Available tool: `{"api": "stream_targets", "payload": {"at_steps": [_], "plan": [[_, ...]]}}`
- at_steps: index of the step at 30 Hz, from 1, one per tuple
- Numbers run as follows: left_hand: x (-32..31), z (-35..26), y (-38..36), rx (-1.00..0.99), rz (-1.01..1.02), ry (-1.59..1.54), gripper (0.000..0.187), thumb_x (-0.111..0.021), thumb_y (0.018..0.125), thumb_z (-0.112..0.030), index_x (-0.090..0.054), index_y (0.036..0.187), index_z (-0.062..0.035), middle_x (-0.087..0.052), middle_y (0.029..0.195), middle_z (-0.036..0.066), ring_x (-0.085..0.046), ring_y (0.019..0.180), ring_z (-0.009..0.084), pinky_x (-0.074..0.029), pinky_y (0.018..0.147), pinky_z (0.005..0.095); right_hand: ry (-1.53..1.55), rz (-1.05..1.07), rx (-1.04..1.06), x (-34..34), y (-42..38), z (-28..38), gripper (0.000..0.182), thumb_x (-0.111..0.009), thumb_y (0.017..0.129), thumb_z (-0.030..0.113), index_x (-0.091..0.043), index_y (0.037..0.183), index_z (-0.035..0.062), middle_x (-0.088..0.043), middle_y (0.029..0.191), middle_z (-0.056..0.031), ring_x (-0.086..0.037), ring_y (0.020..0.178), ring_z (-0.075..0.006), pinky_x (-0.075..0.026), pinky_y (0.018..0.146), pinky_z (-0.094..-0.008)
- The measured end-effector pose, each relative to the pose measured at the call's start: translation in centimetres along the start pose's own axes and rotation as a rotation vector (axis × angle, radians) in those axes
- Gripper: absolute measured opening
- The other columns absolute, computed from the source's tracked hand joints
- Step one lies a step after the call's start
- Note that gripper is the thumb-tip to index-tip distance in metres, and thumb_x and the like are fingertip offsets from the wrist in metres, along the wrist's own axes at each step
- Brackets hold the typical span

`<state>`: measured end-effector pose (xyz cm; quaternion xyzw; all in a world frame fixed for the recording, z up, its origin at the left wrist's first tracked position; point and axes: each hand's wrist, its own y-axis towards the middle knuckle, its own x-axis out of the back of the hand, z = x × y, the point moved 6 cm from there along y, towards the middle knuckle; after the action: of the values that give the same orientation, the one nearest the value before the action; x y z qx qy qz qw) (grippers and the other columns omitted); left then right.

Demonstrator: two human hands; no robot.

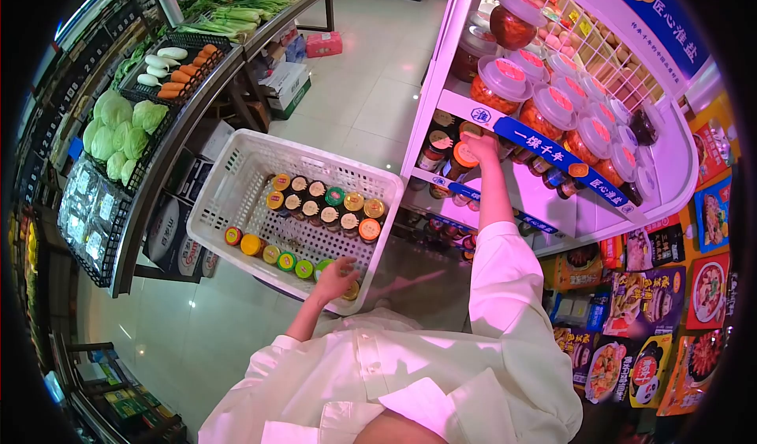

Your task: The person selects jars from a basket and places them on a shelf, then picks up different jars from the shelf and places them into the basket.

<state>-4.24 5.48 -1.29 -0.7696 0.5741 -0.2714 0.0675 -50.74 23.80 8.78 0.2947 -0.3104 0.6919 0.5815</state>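
Observation:
My right hand (479, 146) reaches into the lower shelf of the pink-lit display, its fingers closed around a jar with an orange lid (465, 155). Beside that jar stands another dark jar (433, 156) with a patterned lid. Over the near right corner of a white plastic basket (217, 177) hovers my left hand (337, 278), open with its fingers apart. Just under it is a gold-lidded jar (352, 291), partly hidden. Inside the basket, small jars with black, gold, green and orange lids stand in rows, among them a green-lidded jar (303, 269).
Large tubs of red pickles (501, 85) fill the display's upper shelf. Packaged foods (607, 365) hang at the right. On the left, a produce stand (177, 128) holds cabbages, carrots and white radishes. A carton (285, 85) sits on the tiled floor behind the basket.

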Motion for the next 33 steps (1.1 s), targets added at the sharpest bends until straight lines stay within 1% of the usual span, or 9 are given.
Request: {"api": "stream_targets", "payload": {"at_steps": [8,11,13,15,19,22,23,25,33], "plan": [[-0.2,-0.2,0.5,-0.048,0.004,0.058,0.048,-0.069,0.082,-0.028,-0.058,0.122,-0.0054,-0.067,0.107,0.017,-0.066,0.096,0.0287,-0.052,0.083,0.0371,0.197,-0.011,0.105,0.1,-0.1,0.1,0.08,-0.082,0.068,0.028,-0.044,0.134,0.0027,-0.056,0.128,-0.0167,-0.052,0.121,-0.0265,-0.039,0.103,-0.0344],[-0.1,0.2,0.6,-0.032,-0.012,0.035,0.049,-0.069,0.08,-0.029,-0.059,0.122,-0.0057,-0.067,0.108,0.016,-0.066,0.096,0.0288,-0.052,0.084,0.0374,0.554,-0.235,0.467,2.5,-2.6,1.5,0.069,-0.086,0.067,0.017,-0.049,0.122,-0.0024,-0.058,0.12,-0.0127,-0.055,0.109,-0.0206,-0.039,0.101,-0.0346],[0.3,0.0,0.6,-0.021,-0.024,0.022,0.049,-0.069,0.081,-0.029,-0.058,0.123,-0.0065,-0.066,0.108,0.015,-0.066,0.095,0.0268,-0.052,0.084,0.0368,0.546,-0.285,0.298,4.3,-8.5,3.2,0.052,-0.08,0.076,0.019,-0.054,0.116,-0.004,-0.06,0.116,-0.0138,-0.057,0.103,-0.0185,-0.044,0.093,-0.033],[1.1,-0.1,1.0,-0.022,-0.027,0.051,0.048,-0.069,0.081,-0.028,-0.059,0.123,-0.007,-0.066,0.107,0.014,-0.065,0.095,0.0248,-0.052,0.083,0.036,0.747,-0.301,0.548,1.4,-15.3,4.2,0.046,-0.075,0.082,0.019,-0.057,0.117,-0.0042,-0.063,0.105,-0.01,-0.059,0.093,-0.0158,-0.047,0.086,-0.0306],[2.3,0.6,3.0,-0.041,-0.033,0.089,0.046,-0.068,0.079,-0.029,-0.061,0.118,-0.0072,-0.067,0.105,0.015,-0.066,0.095,0.0275,-0.051,0.084,0.0373,0.483,0.309,0.544,-8.8,-31.0,6.7,0.027,-0.065,0.086,0.008,-0.063,0.113,0.0032,-0.065,0.1,-0.0066,-0.062,0.091,-0.0154,-0.049,0.081,-0.0297],[3.9,2.1,4.8,-0.013,-0.038,0.104,0.045,-0.068,0.077,-0.029,-0.063,0.116,-0.0076,-0.068,0.103,0.016,-0.065,0.096,0.0294,-0.051,0.085,0.0378,0.476,0.457,0.487,-14.5,-37.1,6.8,0.021,-0.067,0.083,0.007,-0.068,0.103,0.004,-0.07,0.098,-0.0091,-0.065,0.091,-0.0152,-0.05,0.078,-0.0287],[4.6,2.6,5.4,0.003,-0.036,0.11,0.044,-0.068,0.077,-0.029,-0.063,0.116,-0.0078,-0.068,0.103,0.016,-0.065,0.096,0.0296,-0.05,0.085,0.0377,0.463,0.451,0.498,-16.1,-38.3,6.4,0.018,-0.066,0.082,0.007,-0.068,0.1,0.0041,-0.068,0.093,-0.0119,-0.065,0.088,-0.0263,-0.049,0.082,-0.0347],[6.8,4.3,6.9,0.036,-0.101,0.174,0.043,-0.067,0.076,-0.027,-0.064,0.114,-0.008,-0.068,0.103,0.016,-0.064,0.098,0.0307,-0.05,0.088,0.0388,0.34,0.395,0.605,-17.4,-39.8,6.6,0.02,-0.066,0.08,0.007,-0.068,0.099,0.0055,-0.067,0.088,-0.0109,-0.063,0.084,-0.0287,-0.049,0.077,-0.0369],[19.7,11.1,12.6,0.275,-0.401,0.365,0.05,-0.067,0.075,-0.018,-0.055,0.122,-0.0111,-0.057,0.117,0.02,-0.056,0.111,0.0346,-0.047,0.094,0.0404,0.048,0.245,0.827,-18.8,-41.3,6.9,0.016,-0.069,0.075,0.006,-0.068,0.09,0.0109,-0.065,0.078,-0.0046,-0.06,0.073,-0.0244,-0.044,0.066,-0.0349]]}}
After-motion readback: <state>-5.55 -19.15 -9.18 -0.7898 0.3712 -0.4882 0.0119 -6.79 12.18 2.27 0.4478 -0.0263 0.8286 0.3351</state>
